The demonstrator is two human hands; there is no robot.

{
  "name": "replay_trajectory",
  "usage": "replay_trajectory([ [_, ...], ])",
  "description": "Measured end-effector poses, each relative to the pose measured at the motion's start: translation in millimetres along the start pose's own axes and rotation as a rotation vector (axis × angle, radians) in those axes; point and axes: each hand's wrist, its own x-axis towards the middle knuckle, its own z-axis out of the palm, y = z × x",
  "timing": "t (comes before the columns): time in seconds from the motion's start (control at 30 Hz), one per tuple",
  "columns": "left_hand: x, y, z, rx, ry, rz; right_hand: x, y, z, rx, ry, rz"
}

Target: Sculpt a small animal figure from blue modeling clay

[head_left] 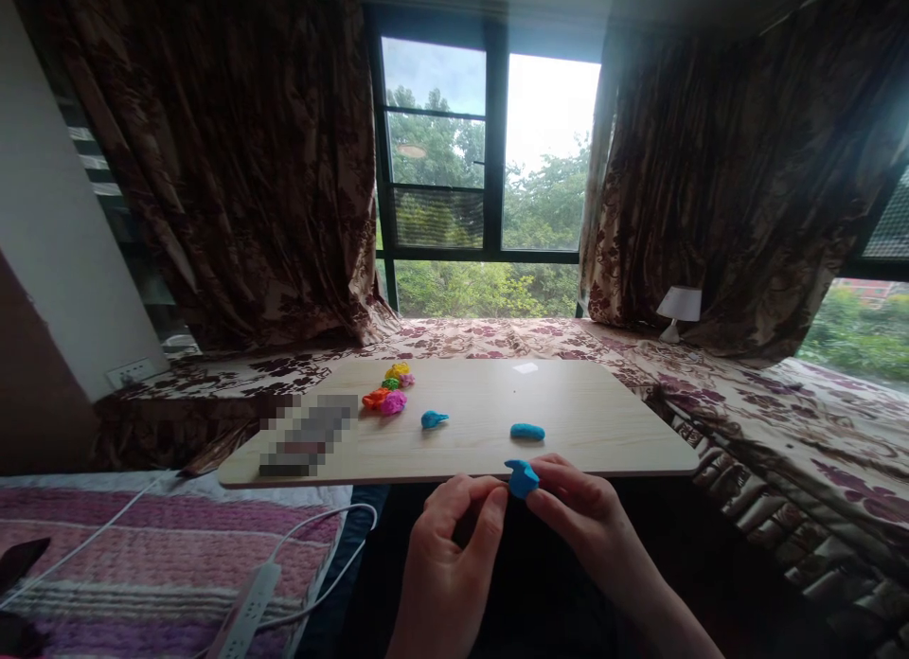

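Observation:
Just in front of the table's near edge, my right hand (579,503) pinches a lump of blue modelling clay (524,480) between thumb and fingers. A small pointed tip sticks out from the lump's upper left. My left hand (454,531) is closed in a pinch right beside the lump's left side; what its fingertips hold, if anything, is hidden. On the light wood-grain table (603,451) beyond my hands lie a blue clay roll (527,432) and a smaller blue clay piece (433,419) with a thin tail pointing right.
Several coloured clay lumps, including an orange lump (375,400) and a yellow lump (399,368), sit toward the table's back left. A blurred-out item (309,436) lies at the left. Below left, a power strip (245,612) with white cables rests on a striped quilt (142,545).

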Motion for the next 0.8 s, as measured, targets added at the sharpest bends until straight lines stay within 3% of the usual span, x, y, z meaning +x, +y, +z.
replay_trajectory([
  [0.1, -1.7, -4.5, -0.5, 0.125, -0.001, 0.084, 0.3, -1.4, -0.7, -0.001, -0.006, 0.004],
  [0.27, -2.8, -14.9, -0.4, 0.390, 0.146, 0.490, 0.7, -5.6, -0.1, -0.030, -0.041, 0.009],
  [0.33, -1.9, -17.0, 0.3, 0.458, 0.165, 0.591, 0.1, -6.3, 0.4, -0.033, -0.047, 0.014],
  [0.8, -0.1, -14.3, -0.3, 0.568, 0.152, 0.659, -0.8, -3.3, 2.5, -0.086, -0.047, -0.018],
])
